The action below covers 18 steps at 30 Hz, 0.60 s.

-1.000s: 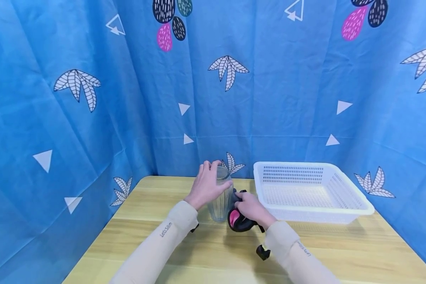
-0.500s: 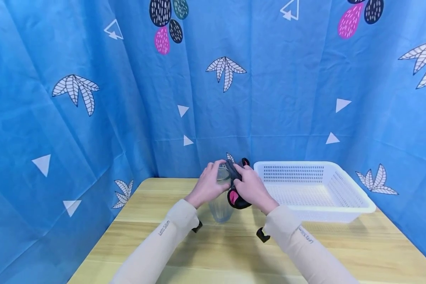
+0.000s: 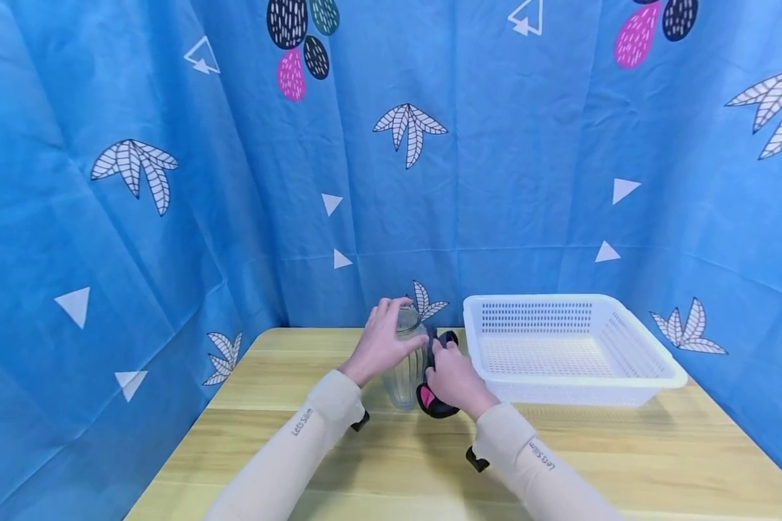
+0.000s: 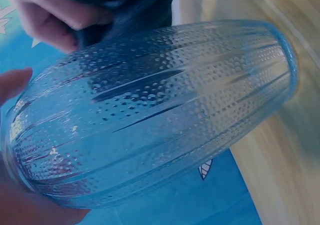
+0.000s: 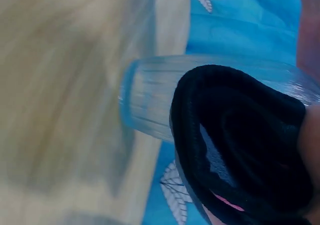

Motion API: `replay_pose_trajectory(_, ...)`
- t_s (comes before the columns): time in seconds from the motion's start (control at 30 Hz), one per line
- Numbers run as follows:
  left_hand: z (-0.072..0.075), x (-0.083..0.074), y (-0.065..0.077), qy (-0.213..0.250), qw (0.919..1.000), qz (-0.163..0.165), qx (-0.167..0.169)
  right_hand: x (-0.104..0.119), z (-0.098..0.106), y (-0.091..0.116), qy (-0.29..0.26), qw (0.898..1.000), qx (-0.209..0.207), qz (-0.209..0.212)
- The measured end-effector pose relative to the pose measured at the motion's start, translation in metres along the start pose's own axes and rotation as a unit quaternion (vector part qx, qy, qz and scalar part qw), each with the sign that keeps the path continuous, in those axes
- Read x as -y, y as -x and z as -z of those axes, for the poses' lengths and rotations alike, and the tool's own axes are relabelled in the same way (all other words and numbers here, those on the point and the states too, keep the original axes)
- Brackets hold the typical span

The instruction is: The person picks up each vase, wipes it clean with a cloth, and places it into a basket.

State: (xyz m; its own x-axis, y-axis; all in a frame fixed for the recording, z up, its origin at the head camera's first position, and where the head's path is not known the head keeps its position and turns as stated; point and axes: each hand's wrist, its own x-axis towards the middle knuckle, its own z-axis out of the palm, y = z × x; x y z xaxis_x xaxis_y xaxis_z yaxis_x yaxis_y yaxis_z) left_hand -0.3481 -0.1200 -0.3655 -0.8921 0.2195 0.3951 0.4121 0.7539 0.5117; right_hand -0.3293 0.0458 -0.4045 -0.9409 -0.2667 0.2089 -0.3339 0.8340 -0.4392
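Note:
A clear glass vase point(image 3: 402, 382) with ribs and small raised dots stands on the table. My left hand point(image 3: 379, 346) grips it around the top near the rim. On the vase's right side, my right hand point(image 3: 456, 378) holds a bunched black cloth point(image 3: 436, 407) with pink parts. In the left wrist view the black cloth point(image 4: 135, 15) lies against or very close to the glass point(image 4: 160, 105). The right wrist view shows the folded cloth point(image 5: 192, 130) covering part of the vase point(image 5: 152, 95). Some right fingers are hidden by the cloth.
A white perforated plastic basket point(image 3: 573, 387) sits on the table to the right of my hands. The light wooden table point(image 3: 397, 470) ends at a blue patterned curtain point(image 3: 521, 181) behind and at both sides.
My right hand rose with the black cloth toward the vase's rim, then came back down along its right side. The left hand stays at the top of the vase.

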Motion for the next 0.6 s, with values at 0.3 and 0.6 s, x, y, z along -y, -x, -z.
replay_pose_trajectory(0.3, 0.004, 0.002, -0.001, -0.037, 0.9988, -0.017, -0.027, -0.009, -0.033, 0.004, 0.002, 0.998, 0.059, 0.019)
replay_pose_trajectory(0.6, 0.006, 0.006, -0.002, -0.086, 0.9960, -0.017, -0.017, -0.014, -0.030, 0.004, -0.097, 0.991, 0.094, -0.021)
